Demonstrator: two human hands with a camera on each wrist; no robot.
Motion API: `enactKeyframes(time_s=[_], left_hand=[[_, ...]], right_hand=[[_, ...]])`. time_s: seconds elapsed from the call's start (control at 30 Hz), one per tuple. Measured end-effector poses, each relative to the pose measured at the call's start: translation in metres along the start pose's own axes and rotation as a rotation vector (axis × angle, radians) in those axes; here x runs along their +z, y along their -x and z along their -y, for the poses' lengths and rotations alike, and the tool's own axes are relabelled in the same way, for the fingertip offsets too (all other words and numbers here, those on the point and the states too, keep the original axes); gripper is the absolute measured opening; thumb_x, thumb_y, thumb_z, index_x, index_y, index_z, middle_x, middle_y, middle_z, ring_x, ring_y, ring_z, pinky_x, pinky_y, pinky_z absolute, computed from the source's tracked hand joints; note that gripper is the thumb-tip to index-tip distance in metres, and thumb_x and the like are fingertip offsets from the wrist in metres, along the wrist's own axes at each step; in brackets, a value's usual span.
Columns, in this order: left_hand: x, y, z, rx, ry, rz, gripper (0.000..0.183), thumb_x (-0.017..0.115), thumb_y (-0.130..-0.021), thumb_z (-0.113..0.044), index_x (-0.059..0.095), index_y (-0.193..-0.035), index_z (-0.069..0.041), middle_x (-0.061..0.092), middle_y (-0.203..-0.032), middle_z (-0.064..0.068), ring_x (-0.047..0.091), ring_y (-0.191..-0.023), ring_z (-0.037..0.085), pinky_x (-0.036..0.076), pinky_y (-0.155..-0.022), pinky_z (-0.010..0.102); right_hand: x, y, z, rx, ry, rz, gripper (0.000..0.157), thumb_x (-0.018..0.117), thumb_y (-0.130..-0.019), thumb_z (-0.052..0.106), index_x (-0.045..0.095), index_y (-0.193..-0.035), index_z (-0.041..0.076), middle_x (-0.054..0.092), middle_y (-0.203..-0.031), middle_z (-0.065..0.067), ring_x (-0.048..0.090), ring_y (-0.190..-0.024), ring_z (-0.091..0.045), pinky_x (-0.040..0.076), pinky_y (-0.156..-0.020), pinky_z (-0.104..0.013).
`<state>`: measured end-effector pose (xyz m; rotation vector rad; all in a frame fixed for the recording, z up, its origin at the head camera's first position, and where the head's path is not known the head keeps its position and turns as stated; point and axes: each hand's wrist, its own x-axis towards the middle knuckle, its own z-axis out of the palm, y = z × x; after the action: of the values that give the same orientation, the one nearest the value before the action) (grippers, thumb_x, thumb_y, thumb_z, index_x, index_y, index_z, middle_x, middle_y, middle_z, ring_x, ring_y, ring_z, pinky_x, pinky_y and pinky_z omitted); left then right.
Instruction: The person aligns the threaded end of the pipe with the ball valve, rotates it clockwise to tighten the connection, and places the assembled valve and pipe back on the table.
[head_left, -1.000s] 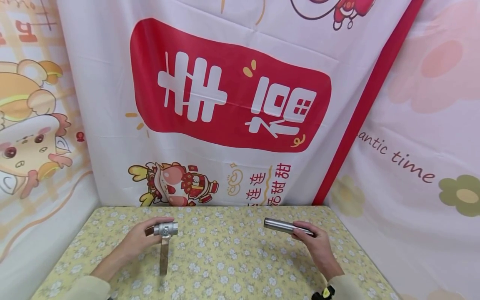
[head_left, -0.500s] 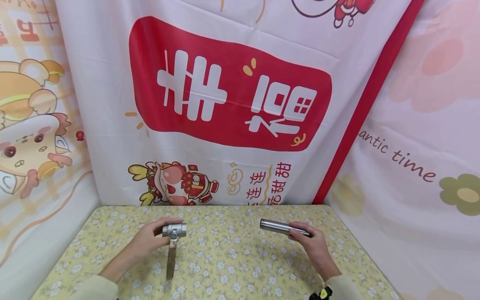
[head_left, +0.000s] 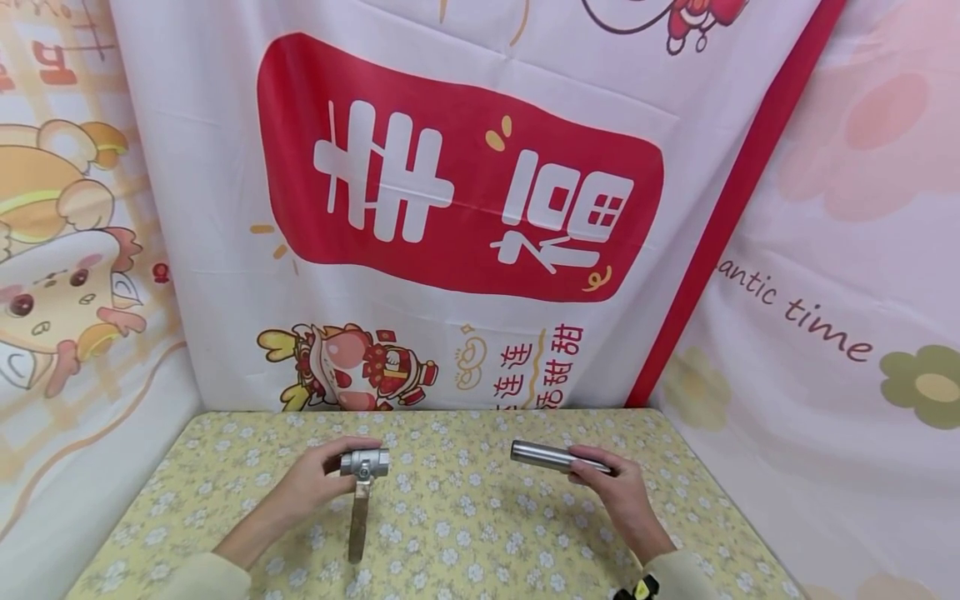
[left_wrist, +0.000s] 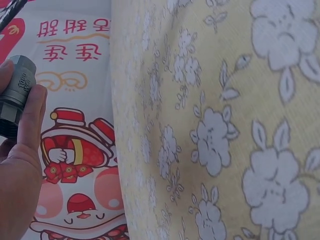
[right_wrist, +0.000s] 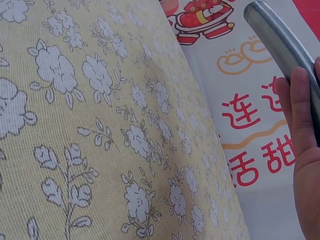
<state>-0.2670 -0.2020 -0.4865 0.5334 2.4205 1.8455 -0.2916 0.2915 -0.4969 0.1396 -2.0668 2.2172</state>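
In the head view my left hand [head_left: 318, 477] grips a silvery ball valve [head_left: 364, 462] by its body, with the lever handle hanging down toward the front. Raised lettering shows on the valve [left_wrist: 19, 89] in the left wrist view, where thumb and fingers clasp it. My right hand [head_left: 617, 492] holds a smooth metal pipe [head_left: 542, 455], its free end pointing left toward the valve. Threads are visible on that end of the pipe [right_wrist: 280, 37] in the right wrist view; its other end is hidden in the hand. Valve and pipe are apart, both held above the table.
A yellow floral cloth covers the table [head_left: 450, 533]. Behind it hangs a white curtain [head_left: 225, 333] with a red printed panel, and printed curtains close off the left [head_left: 82, 433] and right [head_left: 810, 433] sides.
My left hand has moved right with the valve, and my right hand has shifted slightly left with the pipe. The gap between the two pieces has narrowed.
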Motion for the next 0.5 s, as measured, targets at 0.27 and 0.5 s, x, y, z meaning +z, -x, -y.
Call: enactKeyframes(time_s=[0.27, 0.5], left_hand=[[0.009, -0.001, -0.009, -0.039, 0.019, 0.009, 0.055, 0.068, -0.095, 0.000, 0.065, -0.150, -0.008, 0.057, -0.154, 0.029, 0.066, -0.122, 0.033, 0.062, -0.089, 0.030], [0.014, -0.001, -0.015, -0.051, 0.040, 0.022, 0.054, 0.068, -0.095, 0.000, 0.066, -0.149, -0.008, 0.057, -0.152, 0.030, 0.066, -0.121, 0.032, 0.063, -0.089, 0.032]], right_hand=[[0.003, 0.003, 0.000, -0.009, -0.055, 0.087, 0.037, 0.075, -0.099, -0.003, 0.069, -0.133, -0.016, 0.083, -0.115, -0.005, 0.082, -0.102, -0.023, 0.065, -0.091, -0.035], [0.006, 0.006, 0.002, 0.006, -0.114, 0.184, 0.031, 0.071, -0.102, -0.003, 0.075, -0.133, -0.006, 0.082, -0.121, -0.002, 0.080, -0.107, -0.020, 0.064, -0.094, -0.035]])
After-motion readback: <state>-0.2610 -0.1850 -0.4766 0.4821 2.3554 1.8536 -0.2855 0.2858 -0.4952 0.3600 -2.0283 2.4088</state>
